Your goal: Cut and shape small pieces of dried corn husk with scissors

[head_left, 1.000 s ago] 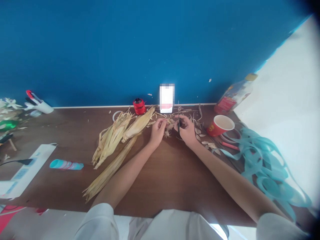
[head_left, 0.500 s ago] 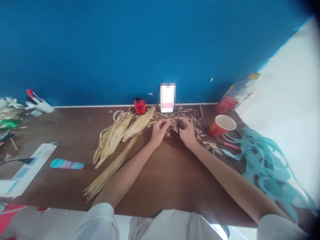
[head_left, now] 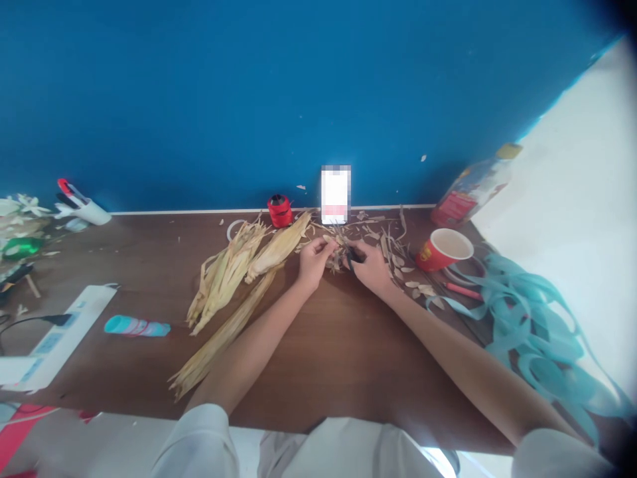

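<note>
You have the cutting partway along, judging by how things lie: small trimmed scraps (head_left: 397,260) litter the table (head_left: 348,358) around and to the right of your hands, while two thick husk bundles (head_left: 226,273) (head_left: 279,249) and a long husk strip (head_left: 226,332) lie to the left, looking largely uncut. How many finished pieces there are, you cannot tell from this view. The fingertips of your left hand (head_left: 313,262) are together, pinching a small husk piece (head_left: 327,238) just in front of the phone (head_left: 336,196). Your right hand (head_left: 371,265) is closed around the dark handles of the scissors (head_left: 350,257), whose blades point up beside that piece; whether they touch it is too small to tell. The piece looks pale tan, dry and thin, its outline partly hidden by your fingers; the bundles are straw-yellow, creased lengthwise and frayed at their ends.
</note>
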Tool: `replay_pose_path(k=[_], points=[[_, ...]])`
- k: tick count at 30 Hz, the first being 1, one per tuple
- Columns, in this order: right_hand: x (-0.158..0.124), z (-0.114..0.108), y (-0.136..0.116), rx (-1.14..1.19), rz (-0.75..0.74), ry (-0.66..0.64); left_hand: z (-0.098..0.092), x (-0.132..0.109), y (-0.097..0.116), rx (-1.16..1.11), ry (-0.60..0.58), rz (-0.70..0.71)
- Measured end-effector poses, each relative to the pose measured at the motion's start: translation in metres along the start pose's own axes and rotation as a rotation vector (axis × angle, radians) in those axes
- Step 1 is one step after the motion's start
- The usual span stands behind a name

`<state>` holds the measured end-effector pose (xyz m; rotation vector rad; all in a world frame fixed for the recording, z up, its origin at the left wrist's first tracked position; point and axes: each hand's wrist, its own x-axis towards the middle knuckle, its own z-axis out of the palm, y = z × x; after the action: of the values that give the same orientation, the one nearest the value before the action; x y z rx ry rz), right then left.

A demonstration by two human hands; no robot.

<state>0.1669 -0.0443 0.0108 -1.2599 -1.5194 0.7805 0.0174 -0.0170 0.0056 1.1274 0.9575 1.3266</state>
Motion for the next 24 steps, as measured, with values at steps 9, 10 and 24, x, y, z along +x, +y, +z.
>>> replay_pose_path(k=[9,10,24], points=[[-0.0049,-0.0020,-0.0040,-0.323,-0.054,-0.012,-0.0001,0.0015,0.0008,-0.070,0.086,-0.054],[-0.0053,-0.0020,-0.0049,-0.358,-0.054,-0.013,-0.0004,0.0018,0.0006,-0.079,0.084,-0.053],[-0.0062,0.0000,-0.0069,-0.500,-0.045,-0.006,-0.0014,0.0024,-0.0025,-0.132,0.057,-0.037]])
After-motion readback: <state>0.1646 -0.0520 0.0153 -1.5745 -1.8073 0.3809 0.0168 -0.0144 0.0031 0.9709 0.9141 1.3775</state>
